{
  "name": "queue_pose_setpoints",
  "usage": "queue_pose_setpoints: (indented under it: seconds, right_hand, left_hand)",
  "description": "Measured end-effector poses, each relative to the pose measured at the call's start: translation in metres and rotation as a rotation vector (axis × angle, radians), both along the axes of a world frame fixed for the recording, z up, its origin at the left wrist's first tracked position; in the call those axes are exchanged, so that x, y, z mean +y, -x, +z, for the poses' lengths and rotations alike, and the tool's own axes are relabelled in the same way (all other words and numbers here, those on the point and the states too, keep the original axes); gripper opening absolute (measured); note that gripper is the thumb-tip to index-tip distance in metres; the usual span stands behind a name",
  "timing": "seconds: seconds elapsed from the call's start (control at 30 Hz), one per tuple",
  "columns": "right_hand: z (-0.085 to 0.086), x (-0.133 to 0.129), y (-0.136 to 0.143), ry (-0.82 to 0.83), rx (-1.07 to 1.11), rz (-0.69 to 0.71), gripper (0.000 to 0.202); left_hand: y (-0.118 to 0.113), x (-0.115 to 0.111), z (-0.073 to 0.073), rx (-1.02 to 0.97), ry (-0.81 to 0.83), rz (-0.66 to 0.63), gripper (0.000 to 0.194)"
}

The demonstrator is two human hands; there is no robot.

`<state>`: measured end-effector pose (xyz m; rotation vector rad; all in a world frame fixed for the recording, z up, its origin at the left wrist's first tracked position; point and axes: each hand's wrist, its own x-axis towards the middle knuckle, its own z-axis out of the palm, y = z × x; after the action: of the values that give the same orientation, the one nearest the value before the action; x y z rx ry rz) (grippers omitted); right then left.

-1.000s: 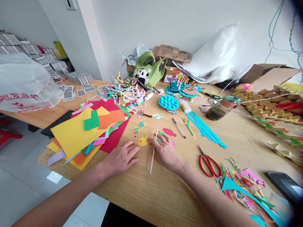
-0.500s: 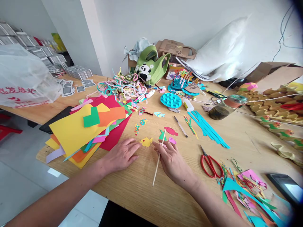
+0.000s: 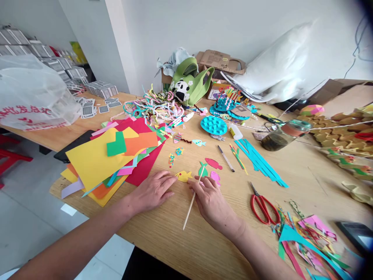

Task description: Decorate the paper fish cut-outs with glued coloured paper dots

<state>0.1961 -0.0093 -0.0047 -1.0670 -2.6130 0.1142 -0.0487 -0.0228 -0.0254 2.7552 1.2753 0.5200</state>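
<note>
A yellow paper fish [image 3: 184,176] with a small red dot lies flat on the wooden table. The fingertips of my left hand [image 3: 154,191] rest at its left end, the fingers stretched out and holding nothing. Between the fingers of my right hand [image 3: 210,198] is a thin wooden stick [image 3: 190,210], slanting down toward me; the hand's fingertips are close to the yellow fish's tail. Just beyond that hand lie a green paper fish [image 3: 203,168], a red paper fish [image 3: 213,163] and a pink paper fish [image 3: 215,178]. Part of another pink piece is hidden under the fingers.
Coloured paper sheets [image 3: 93,155] are piled on the left. Red-handled scissors [image 3: 264,208] and paper scraps [image 3: 309,241] lie on the right. Beyond are a pen [image 3: 225,158], blue paper strips [image 3: 260,163], a glass jar [image 3: 285,136], a blue egg-shaped piece [image 3: 213,125] and pipe cleaners [image 3: 154,107].
The view has turned slightly left. The stick's near end has swung a little leftward in my right hand. My left hand stays at the yellow fish.
</note>
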Motion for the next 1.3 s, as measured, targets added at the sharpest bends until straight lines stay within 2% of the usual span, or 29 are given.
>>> queue_pose_setpoints:
  seconds: [0.17,0.27,0.4,0.53,0.63,0.7,0.77,0.87,1.0,1.13,1.3]
  right_hand:
    - [0.008,0.002,0.002,0.067,0.053,0.002,0.023]
    - [0.020,0.009,0.001,0.108,0.217,-0.006,0.025]
    - [0.042,0.031,0.003,0.168,0.523,-0.112,0.032]
    - [0.071,0.062,0.019,0.210,0.838,-0.209,0.040]
    - [0.092,0.082,0.036,0.199,1.015,-0.176,0.044]
    - [0.098,0.092,0.046,0.224,1.077,-0.146,0.046]
    - [0.094,0.100,0.054,0.278,1.103,-0.148,0.048]
    - [0.077,0.109,0.062,0.367,1.105,-0.176,0.053]
    - [0.055,0.115,0.068,0.454,0.914,-0.176,0.058]
    - [0.041,0.115,0.075,0.381,0.763,-0.211,0.060]
    - [0.025,0.117,0.079,0.306,0.660,-0.124,0.056]
  left_hand:
    - [-0.002,0.001,0.000,0.014,0.007,0.013,0.041]
    - [-0.003,0.001,0.000,0.038,0.012,0.023,0.040]
    - [-0.003,0.001,-0.001,0.034,-0.004,0.005,0.038]
    - [-0.002,0.001,-0.003,0.018,-0.030,-0.011,0.038]
    - [-0.003,0.001,-0.004,0.019,-0.017,-0.003,0.039]
    - [-0.003,0.001,-0.004,0.026,0.001,0.002,0.040]
    - [-0.003,0.001,-0.004,0.039,0.023,0.004,0.042]
    - [-0.004,0.001,-0.001,0.056,0.057,0.005,0.044]
    - [-0.005,0.000,0.003,0.082,0.088,-0.001,0.046]
    - [-0.005,0.000,0.005,0.101,0.099,0.000,0.047]
    - [-0.010,-0.002,0.009,0.106,0.097,0.016,0.049]
